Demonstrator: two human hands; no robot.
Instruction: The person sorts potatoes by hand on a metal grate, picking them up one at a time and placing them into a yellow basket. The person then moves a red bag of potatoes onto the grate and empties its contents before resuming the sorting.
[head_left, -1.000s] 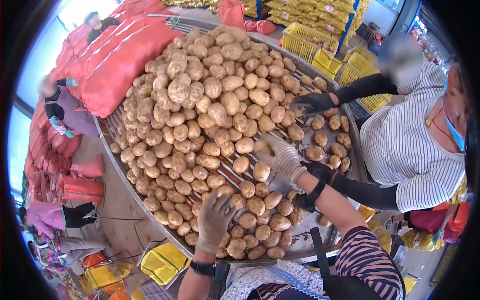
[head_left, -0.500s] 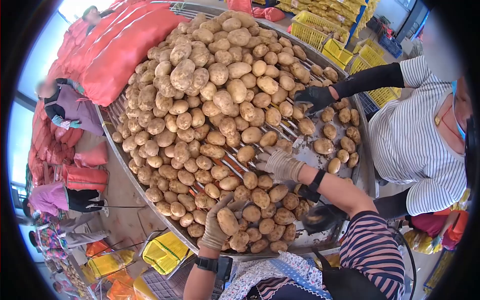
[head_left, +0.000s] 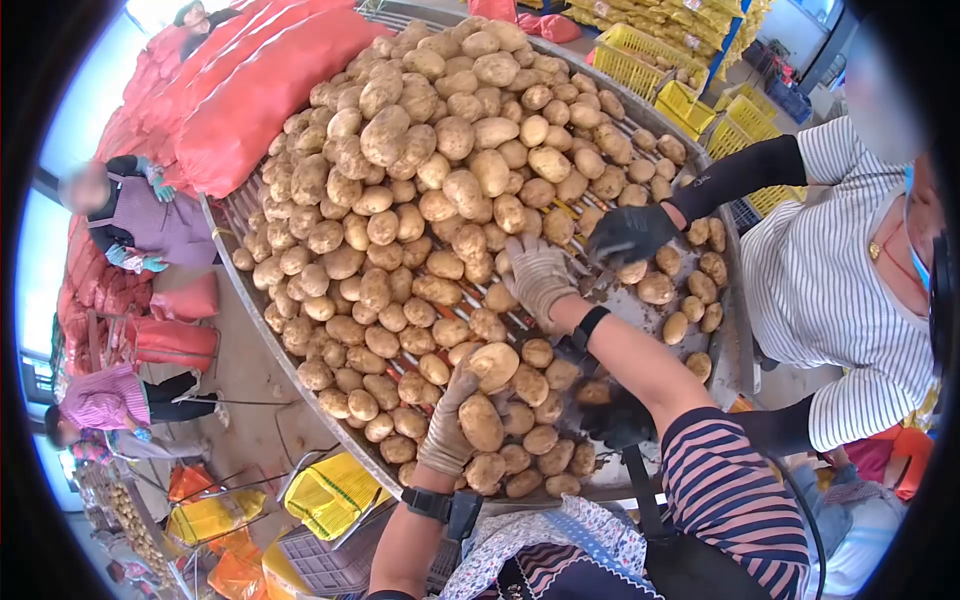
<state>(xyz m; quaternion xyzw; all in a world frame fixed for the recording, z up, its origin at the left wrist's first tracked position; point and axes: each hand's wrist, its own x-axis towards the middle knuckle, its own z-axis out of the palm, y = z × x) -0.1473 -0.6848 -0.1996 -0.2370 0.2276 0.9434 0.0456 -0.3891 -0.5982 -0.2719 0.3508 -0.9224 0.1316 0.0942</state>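
Observation:
A large heap of soil-marked potatoes (head_left: 385, 220) covers the slatted metal sorting table. My left hand (head_left: 447, 425), in a pale knit glove, is closed around a potato (head_left: 482, 422) at the near side of the heap. A cut-looking or paler potato (head_left: 493, 367) rests against its fingertips. Farther up, my right hand (head_left: 540, 275), gloved the same way, lies over the slats with its fingers stretched out, touching the heap's edge. I see no potato in its grasp, though the palm is hidden.
On the right, a co-worker's black-gloved hand (head_left: 632, 237) reaches beside my right hand; their other glove (head_left: 618, 418) is near my forearm. Loose potatoes lie on the metal tray (head_left: 645, 318). Red sacks (head_left: 265, 95) lean at the upper left, yellow crates (head_left: 630, 60) stand behind.
My right hand has moved up and away along the slats. My left hand has shifted slightly up and right with a potato. The co-worker's upper glove has moved lower.

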